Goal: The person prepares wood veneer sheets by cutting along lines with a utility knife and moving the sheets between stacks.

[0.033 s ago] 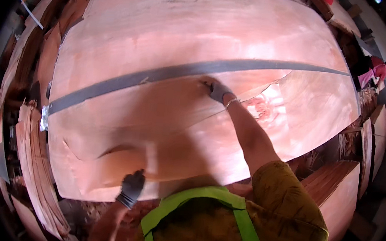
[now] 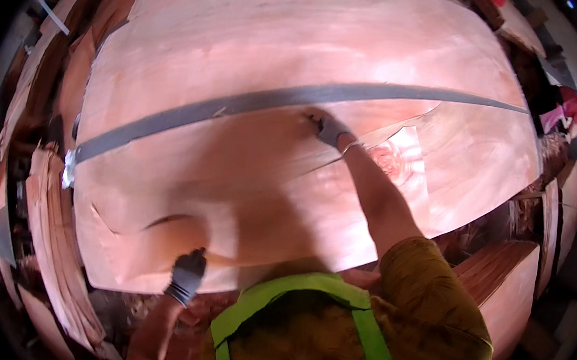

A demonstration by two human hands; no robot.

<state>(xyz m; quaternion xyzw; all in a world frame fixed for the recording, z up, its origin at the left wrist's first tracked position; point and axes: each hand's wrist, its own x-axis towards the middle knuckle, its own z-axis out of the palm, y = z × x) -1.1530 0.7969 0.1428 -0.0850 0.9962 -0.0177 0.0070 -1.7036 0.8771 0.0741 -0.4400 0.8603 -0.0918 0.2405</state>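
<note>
Got gloved L hand [image 2: 188, 272] at near edge of veneer sheet [image 2: 233, 181], R hand [image 2: 328, 128] nr gray band [image 2: 261, 102]; can't tell either grip.

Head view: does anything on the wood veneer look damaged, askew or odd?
Yes. The wood veneer looks flawed: a dark curved split or lifted edge shows just beyond the left hand, with a smaller tear-like mark farther left. Beside the right forearm, a swirled reddish patch breaks the plain grain.
</note>
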